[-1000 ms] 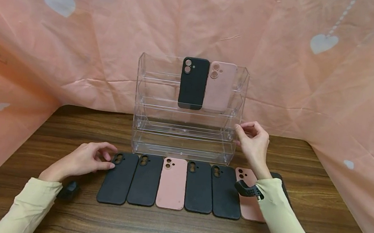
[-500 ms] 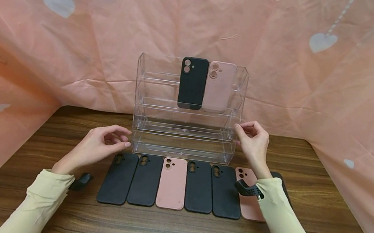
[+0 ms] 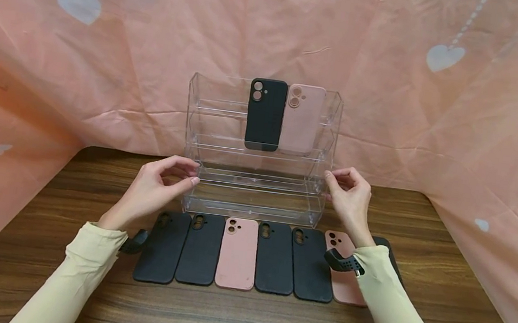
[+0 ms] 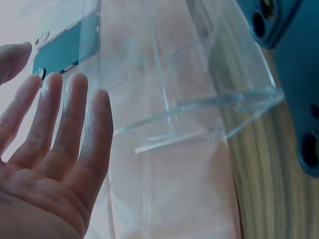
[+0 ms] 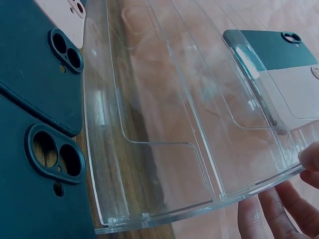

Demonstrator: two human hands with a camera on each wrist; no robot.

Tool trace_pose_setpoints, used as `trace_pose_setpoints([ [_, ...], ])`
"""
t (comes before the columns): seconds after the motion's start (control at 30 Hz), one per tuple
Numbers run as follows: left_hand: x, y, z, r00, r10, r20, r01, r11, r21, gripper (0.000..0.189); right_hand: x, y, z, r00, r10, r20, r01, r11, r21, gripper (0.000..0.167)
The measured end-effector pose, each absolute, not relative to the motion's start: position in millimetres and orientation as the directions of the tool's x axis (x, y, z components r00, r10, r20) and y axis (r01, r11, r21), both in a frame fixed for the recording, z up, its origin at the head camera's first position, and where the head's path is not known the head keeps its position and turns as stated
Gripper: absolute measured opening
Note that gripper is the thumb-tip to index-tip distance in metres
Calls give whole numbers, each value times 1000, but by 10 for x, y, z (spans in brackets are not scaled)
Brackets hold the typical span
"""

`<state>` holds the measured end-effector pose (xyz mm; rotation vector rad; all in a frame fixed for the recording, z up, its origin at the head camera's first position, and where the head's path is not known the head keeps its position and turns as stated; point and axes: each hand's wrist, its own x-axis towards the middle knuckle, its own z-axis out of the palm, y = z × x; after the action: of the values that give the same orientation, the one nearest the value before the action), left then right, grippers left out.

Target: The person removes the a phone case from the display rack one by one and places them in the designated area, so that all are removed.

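A clear stepped acrylic display rack stands at the back of the table. In one of its upper tiers a black phone case and a pink phone case stand upright side by side. My right hand holds the rack's right side edge, thumb in front and fingers beyond the panel in the right wrist view. My left hand hovers at the rack's left side, its fingers extended and apart with nothing in them. Whether its fingertips touch the rack, I cannot tell.
A row of several phone cases lies flat before the rack, among them a pink case and a black case. My right forearm partly covers the rightmost ones. Pink cloth with white hearts hangs around the wood-grain table.
My left hand has moved up and right, from the leftmost flat black case to the rack's left side. My right hand stays on the rack. The cases have not moved.
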<state>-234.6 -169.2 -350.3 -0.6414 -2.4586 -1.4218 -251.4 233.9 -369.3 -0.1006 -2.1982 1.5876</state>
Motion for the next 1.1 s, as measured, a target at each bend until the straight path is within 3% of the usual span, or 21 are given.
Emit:
trace_pose_setpoints([
  [0.47,-2527,-1313,-3377,-845,100,525,526,324,786,27,-2492,2334,-3708,-901,294,318,-217,329,-919,28],
  [1.1,-2795,-893,-3160,-831,72,552,547,290,785,36,-2479,2319,-3688,-895,292,337,-237,328,-914,24],
])
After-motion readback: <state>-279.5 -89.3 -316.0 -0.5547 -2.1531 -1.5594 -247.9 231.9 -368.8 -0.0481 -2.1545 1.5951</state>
